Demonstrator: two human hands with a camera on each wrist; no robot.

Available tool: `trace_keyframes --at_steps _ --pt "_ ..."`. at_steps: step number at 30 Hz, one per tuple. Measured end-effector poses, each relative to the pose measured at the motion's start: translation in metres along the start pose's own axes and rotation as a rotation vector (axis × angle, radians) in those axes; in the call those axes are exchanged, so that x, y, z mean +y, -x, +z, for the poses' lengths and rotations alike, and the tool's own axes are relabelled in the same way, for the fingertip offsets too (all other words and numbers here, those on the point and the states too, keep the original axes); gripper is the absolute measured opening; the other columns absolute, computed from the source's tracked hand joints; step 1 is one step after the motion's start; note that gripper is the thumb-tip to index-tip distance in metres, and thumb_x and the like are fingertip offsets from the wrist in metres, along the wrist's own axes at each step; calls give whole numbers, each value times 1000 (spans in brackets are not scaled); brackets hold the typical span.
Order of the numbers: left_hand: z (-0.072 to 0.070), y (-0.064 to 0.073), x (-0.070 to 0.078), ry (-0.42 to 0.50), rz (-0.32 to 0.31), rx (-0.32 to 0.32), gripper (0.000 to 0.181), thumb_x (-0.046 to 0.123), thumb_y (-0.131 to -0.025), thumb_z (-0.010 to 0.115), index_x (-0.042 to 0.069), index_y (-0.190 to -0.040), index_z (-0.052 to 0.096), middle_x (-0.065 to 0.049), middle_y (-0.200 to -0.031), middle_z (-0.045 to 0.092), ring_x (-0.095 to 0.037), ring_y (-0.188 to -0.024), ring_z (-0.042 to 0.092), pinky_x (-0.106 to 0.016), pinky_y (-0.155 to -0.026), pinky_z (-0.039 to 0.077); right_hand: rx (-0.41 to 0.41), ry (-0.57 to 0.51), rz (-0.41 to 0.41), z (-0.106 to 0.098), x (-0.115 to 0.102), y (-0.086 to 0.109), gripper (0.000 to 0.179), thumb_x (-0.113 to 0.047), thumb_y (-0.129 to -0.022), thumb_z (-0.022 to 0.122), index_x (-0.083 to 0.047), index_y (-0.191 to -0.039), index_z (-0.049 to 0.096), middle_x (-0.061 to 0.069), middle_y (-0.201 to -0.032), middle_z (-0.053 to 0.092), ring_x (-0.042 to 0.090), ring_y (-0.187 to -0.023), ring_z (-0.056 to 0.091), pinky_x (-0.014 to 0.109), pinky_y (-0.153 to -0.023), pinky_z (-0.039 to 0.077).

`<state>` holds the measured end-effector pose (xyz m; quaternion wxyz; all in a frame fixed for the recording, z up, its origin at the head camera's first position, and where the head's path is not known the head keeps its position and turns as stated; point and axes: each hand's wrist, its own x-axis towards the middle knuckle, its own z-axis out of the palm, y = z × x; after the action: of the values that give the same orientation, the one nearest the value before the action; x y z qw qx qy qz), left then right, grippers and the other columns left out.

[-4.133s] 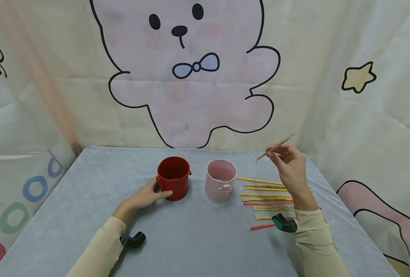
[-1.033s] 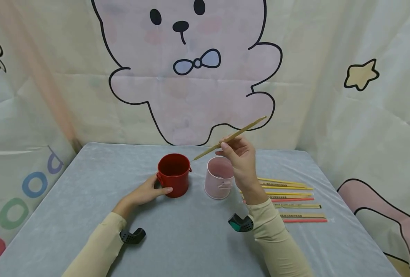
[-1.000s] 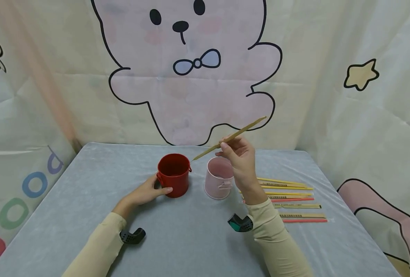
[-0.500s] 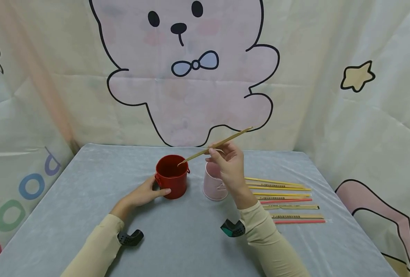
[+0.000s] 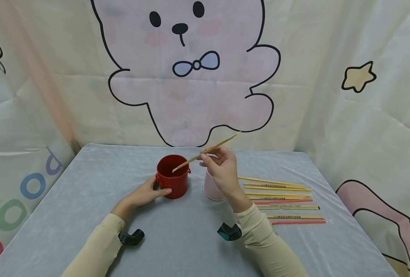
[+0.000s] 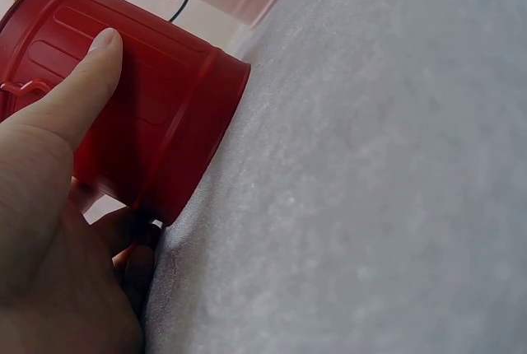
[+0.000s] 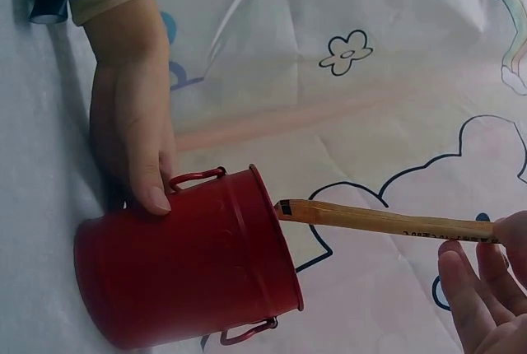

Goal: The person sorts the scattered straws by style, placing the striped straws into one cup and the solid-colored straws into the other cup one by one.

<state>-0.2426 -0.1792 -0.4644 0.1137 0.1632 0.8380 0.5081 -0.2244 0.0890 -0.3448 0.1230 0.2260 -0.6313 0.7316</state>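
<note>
A small red metal bucket (image 5: 177, 184) stands upright on the table. My left hand (image 5: 144, 193) grips its left side low down, the thumb across the front; in the left wrist view the other fingers are partly hidden behind the bucket (image 6: 156, 99). My right hand (image 5: 222, 167) pinches a brown paper-wrapped straw (image 5: 222, 143) between thumb and fingers, slanting down to the left. The straw's lower end is at the mouth of the red bucket. In the right wrist view the straw's tip (image 7: 329, 214) meets the bucket's rim. My right hand partly covers a pink bucket (image 5: 212, 188).
Several straws, yellow, red and paper-wrapped (image 5: 284, 198), lie in rows on the right of the grey-blue cloth-covered table (image 5: 177, 246). A cloth backdrop (image 5: 191, 111) with a cartoon bear rises behind the table's far edge.
My right hand has carried the paper-wrapped straw left from above the other straws, over the pink bucket, and lowered its end to the red bucket's mouth. The left hand keeps its grip.
</note>
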Motion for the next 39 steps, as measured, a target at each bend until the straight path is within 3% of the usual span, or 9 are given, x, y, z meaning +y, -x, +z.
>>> trace_keyframes --at_steps 6,12,16,26,31,39 --pt "0 0 1 6 6 1 81 36 -95 70 8 -157 27 -16 -160 36 -39 -150 27 -67 -121 21 -10 8 31 4 4 1 22 14 -92 61 21 -112 54 1 -96 68 7 -83 74 24 -75 62" --pt "-1 -1 4 4 -4 8 82 38 -94 70 9 -158 27 -16 -160 36 -39 -150 28 -67 -121 21 -48 52 52 8 10 2 21 11 -93 61 20 -112 56 31 -106 65 5 -83 73 24 -76 62" --pt "0 -1 3 -5 7 8 80 37 -94 70 9 -157 29 -15 -158 39 -38 -148 30 -66 -121 22 -79 93 82 10 14 4 19 9 -94 62 17 -111 58 37 -110 64 6 -84 74 26 -77 62" --pt "3 2 1 10 -1 8 80 36 -94 71 9 -156 29 -15 -158 39 -39 -148 30 -67 -121 22 -178 164 181 17 27 12 22 3 -96 63 15 -115 61 34 -112 67 51 -92 69 43 -82 63" --pt "4 2 2 6 -7 14 81 37 -94 71 8 -157 29 -15 -159 38 -39 -149 30 -68 -121 21 -207 188 202 18 33 13 22 3 -95 63 15 -114 62 32 -109 68 47 -85 71 47 -80 63" --pt "3 1 1 10 -14 9 81 38 -93 71 9 -156 30 -14 -158 40 -38 -148 31 -67 -120 24 -254 245 226 17 39 13 21 -1 -97 62 12 -114 65 31 -110 69 10 -70 70 28 -71 63"
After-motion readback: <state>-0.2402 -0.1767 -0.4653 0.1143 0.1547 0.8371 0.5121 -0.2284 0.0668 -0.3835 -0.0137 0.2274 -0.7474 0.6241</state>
